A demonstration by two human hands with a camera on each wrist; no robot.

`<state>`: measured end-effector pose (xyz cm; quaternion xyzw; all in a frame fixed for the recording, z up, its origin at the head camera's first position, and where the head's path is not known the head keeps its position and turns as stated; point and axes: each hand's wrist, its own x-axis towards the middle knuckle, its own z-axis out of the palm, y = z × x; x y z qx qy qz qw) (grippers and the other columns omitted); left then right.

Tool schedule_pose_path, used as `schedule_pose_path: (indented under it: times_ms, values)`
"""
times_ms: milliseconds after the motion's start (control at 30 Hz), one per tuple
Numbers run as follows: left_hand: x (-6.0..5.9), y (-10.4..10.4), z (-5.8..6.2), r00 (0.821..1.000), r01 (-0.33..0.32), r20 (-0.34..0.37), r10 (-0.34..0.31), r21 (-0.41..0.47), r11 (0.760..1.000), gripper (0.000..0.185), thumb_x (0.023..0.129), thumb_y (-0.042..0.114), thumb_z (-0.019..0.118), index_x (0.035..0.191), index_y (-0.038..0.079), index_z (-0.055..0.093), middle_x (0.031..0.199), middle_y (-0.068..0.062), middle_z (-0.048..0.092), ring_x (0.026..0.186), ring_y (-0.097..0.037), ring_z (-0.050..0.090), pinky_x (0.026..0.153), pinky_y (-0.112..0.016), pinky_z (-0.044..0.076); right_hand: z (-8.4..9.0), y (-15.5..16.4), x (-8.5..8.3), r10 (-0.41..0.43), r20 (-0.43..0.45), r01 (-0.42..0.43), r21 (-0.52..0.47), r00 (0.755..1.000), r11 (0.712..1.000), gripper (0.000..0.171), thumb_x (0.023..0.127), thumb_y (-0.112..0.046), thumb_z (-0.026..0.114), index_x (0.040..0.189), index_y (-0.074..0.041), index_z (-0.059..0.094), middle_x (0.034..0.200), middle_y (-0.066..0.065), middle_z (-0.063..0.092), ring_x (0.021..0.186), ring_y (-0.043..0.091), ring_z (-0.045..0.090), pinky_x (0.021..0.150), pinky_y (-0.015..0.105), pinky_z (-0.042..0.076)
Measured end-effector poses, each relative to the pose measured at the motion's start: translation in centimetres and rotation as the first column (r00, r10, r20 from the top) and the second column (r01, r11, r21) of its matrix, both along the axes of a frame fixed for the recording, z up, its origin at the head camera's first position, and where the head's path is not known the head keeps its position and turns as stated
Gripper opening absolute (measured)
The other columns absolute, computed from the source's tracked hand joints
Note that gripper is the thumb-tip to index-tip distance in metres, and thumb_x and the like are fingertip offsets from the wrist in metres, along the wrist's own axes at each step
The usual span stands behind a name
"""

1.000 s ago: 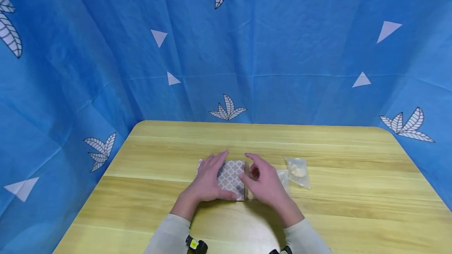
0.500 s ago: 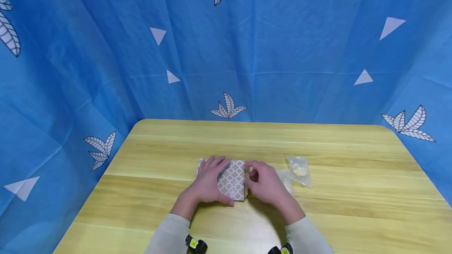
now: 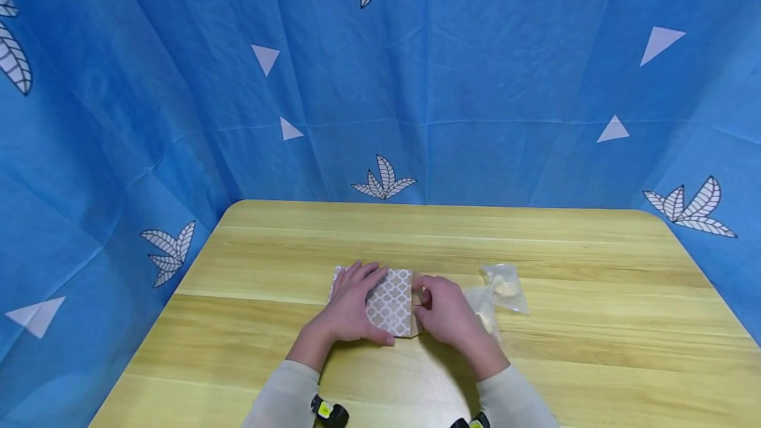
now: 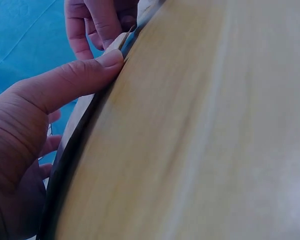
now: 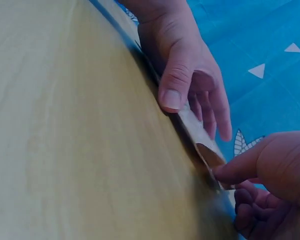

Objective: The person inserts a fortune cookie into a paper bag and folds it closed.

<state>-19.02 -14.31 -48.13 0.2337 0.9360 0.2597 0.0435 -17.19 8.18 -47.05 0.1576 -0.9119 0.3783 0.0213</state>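
Note:
A small flat cardboard box (image 3: 392,306) with a beige-and-white lattice print lies on the table. My left hand (image 3: 353,309) spans its left part and holds it, thumb at the near edge and fingers across the top toward the far edge. Brown cardboard shows at the box's right end, where an end flap (image 5: 210,154) stands out. My right hand (image 3: 446,312) pinches that flap between thumb and index finger, the other fingers curled in. In the left wrist view, the left thumb (image 4: 97,72) presses the near edge close to the flap.
Two clear plastic bags with pale contents lie right of the box: the nearer bag (image 3: 484,306) partly behind my right hand, the farther bag (image 3: 510,289) overlapping it. The wooden table (image 3: 594,322) meets a blue patterned curtain (image 3: 505,84) at the back.
My right hand has come in to the box's right end and taken hold of the flap, which now angles outward. The left thumb has moved down to the near edge. The nearer bag has shifted slightly right.

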Motion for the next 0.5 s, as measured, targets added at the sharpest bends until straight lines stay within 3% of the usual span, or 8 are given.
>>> schedule_pose_path:
  times_ms: [267,500]
  values:
    - [0.07,-0.13,0.0,1.0,-0.011,0.011,0.011,0.031,0.999,0.126,0.051,0.064,0.089,0.156,0.019,0.036,0.156,-0.004,0.033,0.147,-0.035,0.015,0.116,-0.055,0.0,-0.37,-0.33,0.02,-0.064,0.03,0.065,-0.025,0.998,0.998,0.028,0.076,-0.004,0.078,0.103,-0.006,0.07,0.077,-0.001,0.054,0.07,0.015,0.05,0.066,0.035,0.046]
    - [0.14,-0.34,-0.07,1.0,-0.018,0.012,0.017,0.056,0.998,0.128,0.049,0.065,0.09,0.156,0.019,0.036,0.155,-0.003,0.034,0.146,-0.035,0.017,0.115,-0.057,0.0,-0.46,-0.29,-0.06,-0.036,0.017,0.037,-0.059,0.999,0.998,0.033,0.076,-0.006,0.079,0.108,-0.01,0.074,0.078,0.001,0.052,0.071,0.017,0.048,0.064,0.035,0.043]
